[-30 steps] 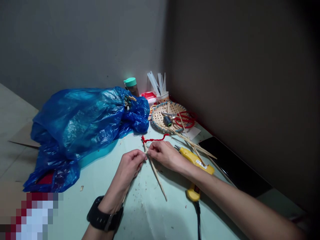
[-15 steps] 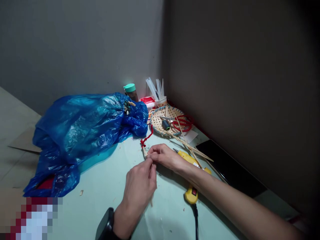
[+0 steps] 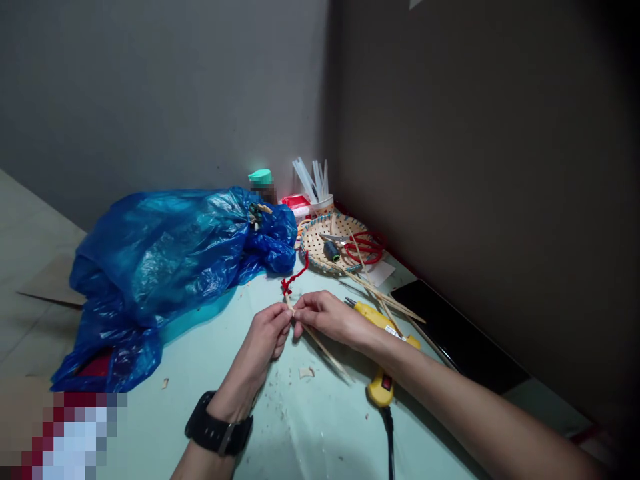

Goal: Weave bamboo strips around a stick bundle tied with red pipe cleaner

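Close together above the pale green table, my left hand and my right hand both pinch a thin pale strip that looks like wood or bamboo. The strip slants down to the right from under my right fingers. Its upper end rises past the fingertips, where red yarn is wound round it and trails toward the basket. A black watch is on my left wrist. Exactly how the fingers grip the strip is partly hidden.
A yellow glue gun with a black cord lies beside my right forearm. Behind stands a woven basket with red-handled scissors and a thread spool. A blue plastic bag fills the left; a black phone-like slab lies right.
My left hand has moved up and left, so its fingertips now meet the strip beside my right fingers. The strip's lower end has swung out to the right.
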Demonstrator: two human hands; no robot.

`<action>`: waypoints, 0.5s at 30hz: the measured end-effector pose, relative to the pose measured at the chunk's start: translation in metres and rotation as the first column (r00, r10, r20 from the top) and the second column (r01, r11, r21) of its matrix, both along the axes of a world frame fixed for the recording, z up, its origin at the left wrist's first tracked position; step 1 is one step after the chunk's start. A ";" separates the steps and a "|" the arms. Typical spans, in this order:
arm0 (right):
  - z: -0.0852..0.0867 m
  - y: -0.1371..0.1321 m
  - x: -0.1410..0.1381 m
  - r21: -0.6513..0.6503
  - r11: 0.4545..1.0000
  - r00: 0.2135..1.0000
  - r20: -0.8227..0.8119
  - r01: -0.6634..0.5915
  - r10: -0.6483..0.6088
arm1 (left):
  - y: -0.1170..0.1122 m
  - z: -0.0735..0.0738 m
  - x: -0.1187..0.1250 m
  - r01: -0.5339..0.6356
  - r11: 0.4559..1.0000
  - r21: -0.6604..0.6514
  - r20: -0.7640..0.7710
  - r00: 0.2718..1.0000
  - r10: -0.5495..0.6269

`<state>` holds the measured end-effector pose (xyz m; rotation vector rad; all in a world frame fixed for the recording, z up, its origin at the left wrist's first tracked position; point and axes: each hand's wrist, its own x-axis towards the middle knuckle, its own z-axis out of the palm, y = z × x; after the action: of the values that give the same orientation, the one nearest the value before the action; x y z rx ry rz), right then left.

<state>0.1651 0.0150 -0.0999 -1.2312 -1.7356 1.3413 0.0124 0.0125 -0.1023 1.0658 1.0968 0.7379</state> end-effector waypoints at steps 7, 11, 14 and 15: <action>0.023 -0.013 0.008 0.353 0.935 0.761 0.612 -0.020 -0.215 | -0.003 -0.005 0.005 -0.125 0.991 0.047 -0.117 0.985 0.129; 0.020 -0.025 0.002 0.404 0.914 0.714 0.650 -0.037 -0.258 | -0.005 -0.007 0.007 -0.172 0.982 0.081 -0.123 0.976 0.181; 0.015 -0.039 -0.011 0.418 0.899 0.734 0.650 -0.130 -0.196 | -0.005 -0.008 0.004 -0.178 0.981 0.072 -0.102 0.978 0.184; 0.013 -0.043 -0.014 0.425 0.885 0.733 0.661 -0.190 -0.160 | -0.005 -0.007 0.003 -0.174 0.983 0.064 -0.088 0.980 0.180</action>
<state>0.1509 -0.0277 -0.0867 -1.5121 -2.3867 0.3789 0.0149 0.0071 -0.1097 1.0680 1.2692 0.8721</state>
